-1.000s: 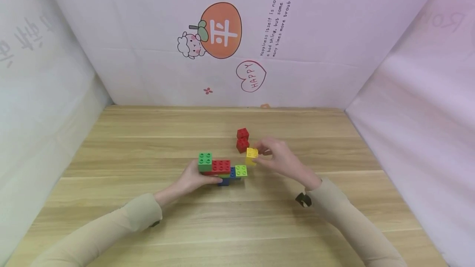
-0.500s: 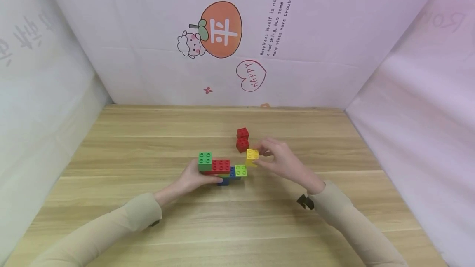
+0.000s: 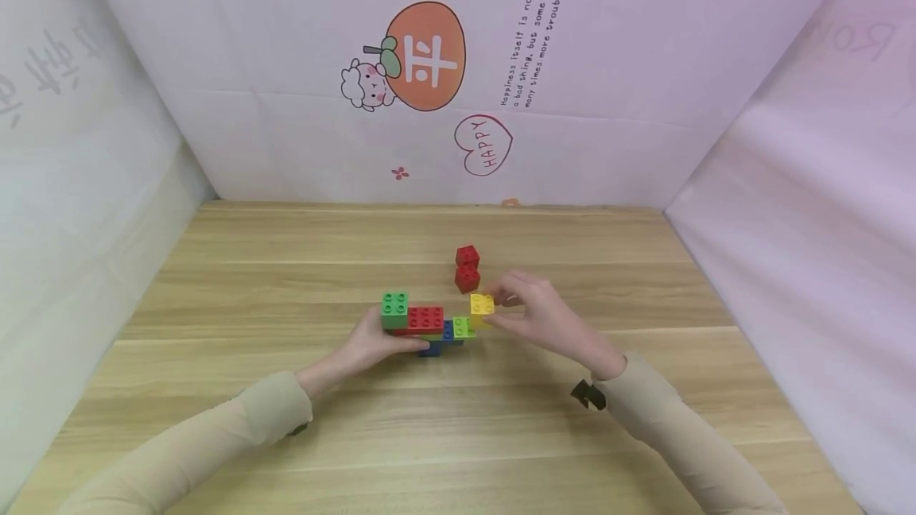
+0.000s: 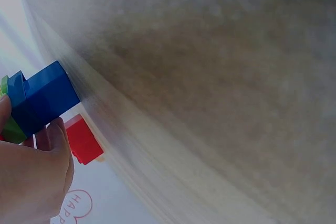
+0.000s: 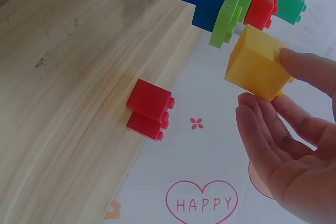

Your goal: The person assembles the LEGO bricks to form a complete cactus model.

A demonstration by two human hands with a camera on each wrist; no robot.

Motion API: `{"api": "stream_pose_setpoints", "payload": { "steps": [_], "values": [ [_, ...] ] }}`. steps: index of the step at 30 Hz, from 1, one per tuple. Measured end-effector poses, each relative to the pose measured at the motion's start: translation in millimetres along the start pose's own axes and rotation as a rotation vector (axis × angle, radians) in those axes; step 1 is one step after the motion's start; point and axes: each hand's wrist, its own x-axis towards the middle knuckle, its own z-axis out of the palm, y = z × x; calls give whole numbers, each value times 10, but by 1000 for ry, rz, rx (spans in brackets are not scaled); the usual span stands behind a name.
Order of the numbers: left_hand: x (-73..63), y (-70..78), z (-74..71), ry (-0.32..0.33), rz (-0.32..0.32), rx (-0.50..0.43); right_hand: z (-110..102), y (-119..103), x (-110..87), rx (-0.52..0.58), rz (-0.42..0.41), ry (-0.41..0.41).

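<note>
My left hand [image 3: 368, 346] grips a built-up block model from its left side. Its parts are a green brick [image 3: 395, 308] on a longer red brick [image 3: 426, 318], with lime and blue bricks [image 4: 50, 95] lower down. At the model's right end is a lime brick [image 3: 461, 328] with studs facing up. My right hand [image 3: 540, 316] pinches a yellow brick [image 5: 257, 64] between thumb and fingers. In the head view the yellow brick overlaps the lime brick's right part; a small gap between them shows in the right wrist view.
Two red bricks [image 3: 468, 276] sit together on the wooden table [image 3: 322, 237], just behind the yellow brick. Printed white cloth [image 3: 286, 149] closes off the back, and white cloth hangs at both sides.
My right hand has moved the yellow brick slightly left and toward me, from beside the lime brick to over its right part. The left hand and the model have stayed in place.
</note>
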Motion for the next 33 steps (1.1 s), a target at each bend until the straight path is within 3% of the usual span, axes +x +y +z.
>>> {"api": "stream_pose_setpoints", "payload": {
  "steps": [15,33],
  "values": [
    [2,5,-4,3,-10,2,58,13,-23,7,7,-28],
    [-10,17,-16,-12,32,-26,64,-43,-29,6,45,-82]
  ]
}}
